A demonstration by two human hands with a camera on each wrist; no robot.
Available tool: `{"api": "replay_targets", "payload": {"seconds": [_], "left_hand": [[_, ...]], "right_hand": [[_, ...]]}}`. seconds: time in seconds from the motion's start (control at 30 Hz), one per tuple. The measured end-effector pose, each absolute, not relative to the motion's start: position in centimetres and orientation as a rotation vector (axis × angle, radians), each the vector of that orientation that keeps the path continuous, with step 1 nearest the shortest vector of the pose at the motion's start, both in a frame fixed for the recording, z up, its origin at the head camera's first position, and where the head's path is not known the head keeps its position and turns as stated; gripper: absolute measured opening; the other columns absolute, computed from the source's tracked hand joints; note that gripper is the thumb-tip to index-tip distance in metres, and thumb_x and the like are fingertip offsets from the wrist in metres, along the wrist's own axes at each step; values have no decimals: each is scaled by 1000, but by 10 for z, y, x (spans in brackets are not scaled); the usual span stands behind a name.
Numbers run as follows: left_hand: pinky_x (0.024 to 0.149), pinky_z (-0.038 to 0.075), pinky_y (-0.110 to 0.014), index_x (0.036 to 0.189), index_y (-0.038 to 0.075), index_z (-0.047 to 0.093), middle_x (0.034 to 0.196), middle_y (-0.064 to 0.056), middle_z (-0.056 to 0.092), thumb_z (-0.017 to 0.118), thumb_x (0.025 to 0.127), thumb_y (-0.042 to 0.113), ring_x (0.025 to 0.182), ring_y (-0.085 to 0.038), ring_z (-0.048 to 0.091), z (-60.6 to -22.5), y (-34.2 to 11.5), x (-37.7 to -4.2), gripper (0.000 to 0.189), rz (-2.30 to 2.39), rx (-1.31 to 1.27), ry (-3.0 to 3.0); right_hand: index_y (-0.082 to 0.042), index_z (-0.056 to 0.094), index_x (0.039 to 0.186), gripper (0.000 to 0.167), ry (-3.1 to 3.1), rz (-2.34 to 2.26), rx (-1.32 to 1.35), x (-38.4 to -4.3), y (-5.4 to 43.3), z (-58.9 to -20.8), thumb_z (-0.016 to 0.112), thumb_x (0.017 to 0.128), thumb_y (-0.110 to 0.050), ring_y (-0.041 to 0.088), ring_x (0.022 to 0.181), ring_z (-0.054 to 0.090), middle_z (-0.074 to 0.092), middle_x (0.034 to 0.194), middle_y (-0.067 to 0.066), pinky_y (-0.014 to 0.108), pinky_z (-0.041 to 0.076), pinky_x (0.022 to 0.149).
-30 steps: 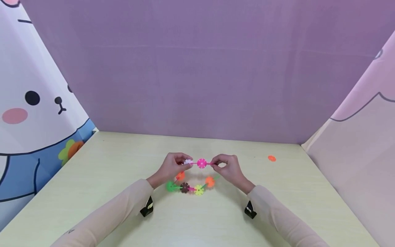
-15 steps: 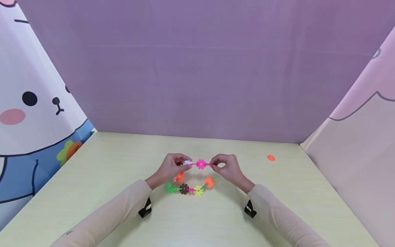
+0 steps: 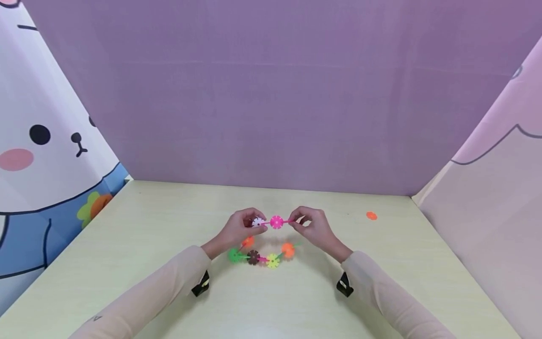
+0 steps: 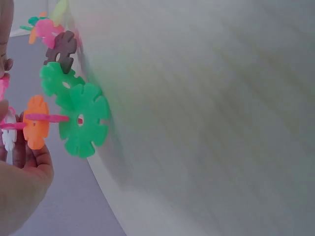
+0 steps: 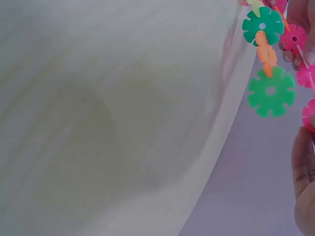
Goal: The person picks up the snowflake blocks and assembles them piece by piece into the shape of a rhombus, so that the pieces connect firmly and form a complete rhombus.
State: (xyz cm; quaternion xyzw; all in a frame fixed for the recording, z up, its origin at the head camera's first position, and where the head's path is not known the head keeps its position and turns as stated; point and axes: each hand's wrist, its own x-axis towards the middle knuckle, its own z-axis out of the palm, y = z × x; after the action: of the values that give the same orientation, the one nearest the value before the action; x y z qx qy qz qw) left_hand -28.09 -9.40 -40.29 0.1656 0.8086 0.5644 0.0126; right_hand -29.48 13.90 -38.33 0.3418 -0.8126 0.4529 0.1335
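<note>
A chain of slotted plastic flower discs hangs between my hands in the head view. My left hand [image 3: 237, 228] pinches the chain near a white disc [image 3: 258, 222]. To its right is a pink disc [image 3: 277, 222] set face-on. My right hand [image 3: 315, 228] pinches a pink end disc [image 5: 309, 115] between thumb and fingers. The chain loops down through an orange disc [image 4: 35, 123], a green disc [image 4: 86, 120], a brown disc [image 3: 253, 257], a yellow disc [image 3: 273, 261] and another orange disc [image 3: 288, 250]. A green disc [image 5: 271, 92] forms the free end, apart from my right hand.
A loose orange disc [image 3: 371, 215] lies on the pale table [image 3: 381, 282], far to the right. A purple panel [image 3: 271, 103] stands behind the table, with a cartoon-printed panel [image 3: 51, 155] on the left and a pink panel [image 3: 499, 188] on the right.
Both hands keep their hold and have risen very slightly. The white disc has turned a little more face-on, and the right side of the held stretch now slants slightly upward.
</note>
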Motion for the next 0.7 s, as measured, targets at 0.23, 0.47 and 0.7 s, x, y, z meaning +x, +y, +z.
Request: {"api": "replay_targets", "payload": {"seconds": [0.23, 0.47, 0.7], "left_hand": [[50, 37, -18, 95, 10, 63, 92, -8, 63, 71, 79, 17, 57, -14, 44, -404, -88, -282, 19, 1771, 496, 2553], [56, 41, -19, 111, 15, 61, 99, -5, 68, 72, 78, 15, 81, -23, 60, -400, -83, -281, 34, 1786, 541, 2534], [58, 41, -17, 114, 14, 64, 105, -5, 67, 72, 77, 13, 94, -23, 59, -399, -79, -281, 38, 1747, 583, 2547]], "right_hand": [[5, 63, 83, 6, -2416, 1348, 951, -280, 133, -364, 65, 77, 8, 28, 73, 64, 67, 81, 17, 31, 54, 63], [-7, 65, 84, 9, -2398, 1366, 967, -303, 138, -389, 67, 79, 0, 18, 77, 66, 68, 82, 7, 25, 53, 60], [-9, 64, 84, 11, -2357, 1351, 1002, -304, 137, -388, 67, 79, 0, 10, 74, 64, 69, 79, 3, 23, 51, 57]]}}
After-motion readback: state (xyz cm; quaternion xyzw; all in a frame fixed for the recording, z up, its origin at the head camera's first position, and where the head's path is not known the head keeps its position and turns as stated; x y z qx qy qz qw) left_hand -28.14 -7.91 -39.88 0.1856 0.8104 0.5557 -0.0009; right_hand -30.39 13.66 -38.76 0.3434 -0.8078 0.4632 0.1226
